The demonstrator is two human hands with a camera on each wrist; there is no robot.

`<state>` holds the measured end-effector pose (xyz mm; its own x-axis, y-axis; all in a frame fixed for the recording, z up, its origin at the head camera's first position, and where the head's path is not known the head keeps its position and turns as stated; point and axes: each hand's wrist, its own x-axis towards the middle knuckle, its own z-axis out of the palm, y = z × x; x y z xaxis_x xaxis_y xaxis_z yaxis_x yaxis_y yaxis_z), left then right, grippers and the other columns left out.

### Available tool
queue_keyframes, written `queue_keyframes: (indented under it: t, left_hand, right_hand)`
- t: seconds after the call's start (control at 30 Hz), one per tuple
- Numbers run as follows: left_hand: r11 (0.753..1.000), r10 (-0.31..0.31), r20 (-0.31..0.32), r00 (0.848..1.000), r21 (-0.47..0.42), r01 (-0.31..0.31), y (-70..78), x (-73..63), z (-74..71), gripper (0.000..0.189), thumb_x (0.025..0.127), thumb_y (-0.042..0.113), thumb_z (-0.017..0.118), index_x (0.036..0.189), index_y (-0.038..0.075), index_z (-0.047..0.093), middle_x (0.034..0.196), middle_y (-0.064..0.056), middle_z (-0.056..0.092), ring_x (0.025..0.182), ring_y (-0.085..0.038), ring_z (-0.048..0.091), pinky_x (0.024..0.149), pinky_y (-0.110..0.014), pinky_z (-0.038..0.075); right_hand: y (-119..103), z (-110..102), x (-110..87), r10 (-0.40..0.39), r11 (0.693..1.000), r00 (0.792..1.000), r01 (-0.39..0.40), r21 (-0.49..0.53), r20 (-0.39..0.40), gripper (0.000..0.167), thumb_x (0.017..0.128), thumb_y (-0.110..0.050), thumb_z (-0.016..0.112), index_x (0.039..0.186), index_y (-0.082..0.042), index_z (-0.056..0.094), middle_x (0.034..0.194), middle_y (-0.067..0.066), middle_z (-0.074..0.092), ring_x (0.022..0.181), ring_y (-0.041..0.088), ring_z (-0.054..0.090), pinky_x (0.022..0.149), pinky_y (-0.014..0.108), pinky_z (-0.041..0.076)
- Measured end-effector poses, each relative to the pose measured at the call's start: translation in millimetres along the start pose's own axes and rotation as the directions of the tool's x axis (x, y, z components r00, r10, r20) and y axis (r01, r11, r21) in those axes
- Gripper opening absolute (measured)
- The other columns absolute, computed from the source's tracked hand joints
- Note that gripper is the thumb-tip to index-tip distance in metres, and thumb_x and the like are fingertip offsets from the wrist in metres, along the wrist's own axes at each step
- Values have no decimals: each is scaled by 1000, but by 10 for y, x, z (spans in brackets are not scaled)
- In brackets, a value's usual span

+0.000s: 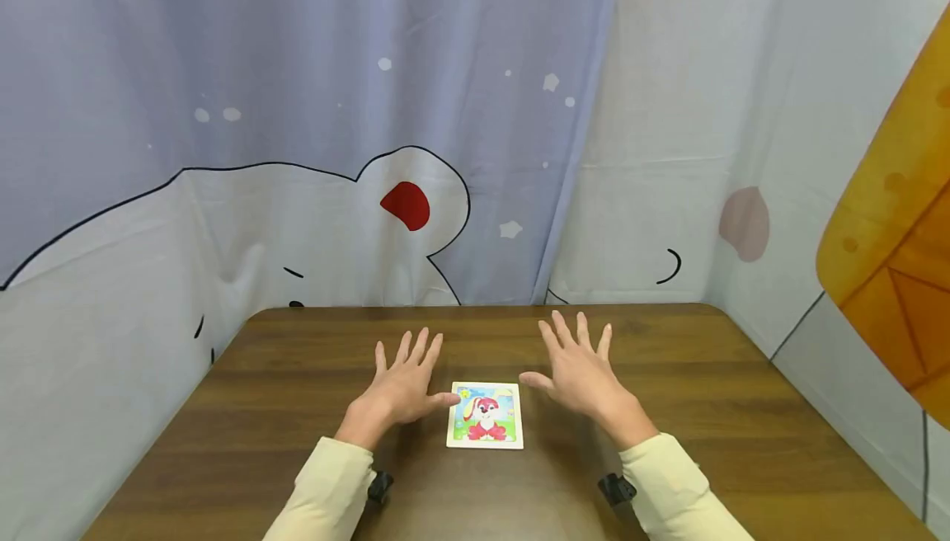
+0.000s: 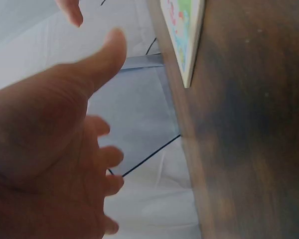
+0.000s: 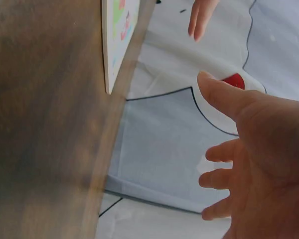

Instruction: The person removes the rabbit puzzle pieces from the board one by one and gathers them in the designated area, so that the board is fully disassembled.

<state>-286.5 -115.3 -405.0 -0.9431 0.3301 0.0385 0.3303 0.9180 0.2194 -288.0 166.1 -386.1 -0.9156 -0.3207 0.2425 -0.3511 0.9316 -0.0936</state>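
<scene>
A square picture board [image 1: 486,416] with a pale rim and a red-and-white rabbit on it lies flat on the wooden table. To its left, my left hand [image 1: 401,388] hovers palm down with fingers spread, its thumb tip over the board's upper left edge in the head view. On the other side my right hand [image 1: 582,372] is held the same way, thumb pointing toward the board. Both hands hold nothing. In the left wrist view the board [image 2: 187,45] shows a corner, apart from the thumb; the right wrist view has the board [image 3: 117,40] edge-on.
The brown wooden table [image 1: 297,442] has rounded far corners. Behind it hangs a printed curtain [image 1: 334,54] in grey-blue and white, with an orange shape at the right. Dark straps with small devices [image 1: 616,489] sit at both wrists, by the cream sleeves [image 1: 679,483].
</scene>
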Motion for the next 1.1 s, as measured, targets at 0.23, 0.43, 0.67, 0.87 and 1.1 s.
queue_keyframes:
  t: [0.23, 0.43, 0.67, 0.87, 1.1]
  left_hand:
    - [997, 67, 191, 979, 24, -73, 39, -73, 31, 95, 89, 62, 64, 160, 12, 25, 166, -13, 16, 151, -39, 7, 111, -72, -4]
    - [998, 65, 266, 962, 7, -69, 40, -79, 46, 90, 91, 59, 63, 160, 13, 27, 165, -8, 21, 151, -38, 9, 112, -71, -5]
    - [997, 77, 308, 948, 4, -82, 66, -63, 121, 84, 92, 55, 63, 159, 16, 30, 163, -3, 28, 151, -37, 14, 113, -69, -3]
    - [996, 79, 321, 944, 7, -86, 78, -52, 143, 79, 93, 53, 63, 158, 19, 33, 163, -2, 28, 151, -36, 17, 113, -69, -1]
    - [996, 82, 326, 942, 17, -92, 71, -48, 148, 76, 92, 53, 63, 157, 22, 38, 164, 1, 27, 150, -35, 21, 114, -69, 1]
  right_hand:
    - [-161, 107, -59, -22, 1000, 988, 23, -2, 155, 91, 90, -60, 64, 155, -5, 34, 161, 20, 25, 145, 54, 15, 106, 79, 3]
    - [-257, 126, -109, -69, 998, 967, 65, 24, 245, 86, 92, -56, 64, 154, -5, 36, 160, 17, 31, 145, 53, 18, 107, 78, 4]
    - [-353, 155, -153, -90, 996, 940, 81, 41, 330, 81, 94, -53, 63, 153, -5, 38, 158, 14, 36, 146, 49, 20, 108, 76, 0]
    - [-408, 178, -165, -102, 994, 922, 109, 4, 375, 83, 91, -56, 64, 152, -5, 41, 156, 11, 41, 145, 47, 25, 110, 75, 4]
    - [-414, 191, -161, -107, 992, 896, 126, -17, 432, 82, 87, -56, 69, 149, -7, 44, 155, 8, 43, 144, 44, 29, 111, 74, 6]
